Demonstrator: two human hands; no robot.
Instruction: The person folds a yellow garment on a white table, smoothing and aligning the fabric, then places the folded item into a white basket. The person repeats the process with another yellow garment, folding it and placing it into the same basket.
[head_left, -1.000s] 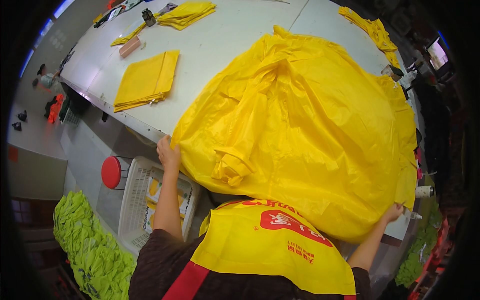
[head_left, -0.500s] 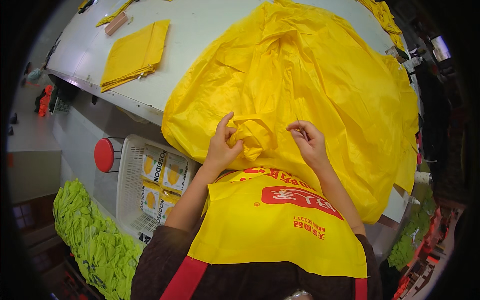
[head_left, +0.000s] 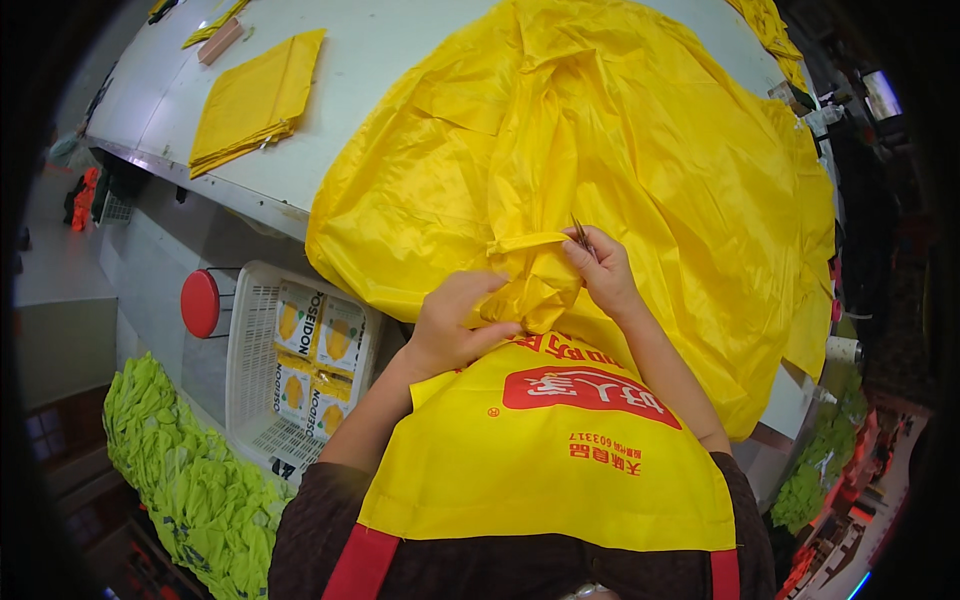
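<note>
Both hands shifted closer together; left hand (head_left: 455, 320) curled, pinching crumpled yellow plastic raincoat (head_left: 620, 170); right hand (head_left: 600, 270) pinched thin metal snips (head_left: 579, 232) against fabric fold.

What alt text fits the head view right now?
Both hands, left hand and right hand, pinch a fold of a big yellow raincoat on a white table; the right holds small snips. A folded yellow stack lies far left.

A long white worktable (head_left: 400, 60) ran across the room above a grey floor (head_left: 55, 270), with a white plastic basket (head_left: 250, 380) tucked below its edge beside a heap of lime-green fabric (head_left: 180, 470), under even, bright light.
</note>
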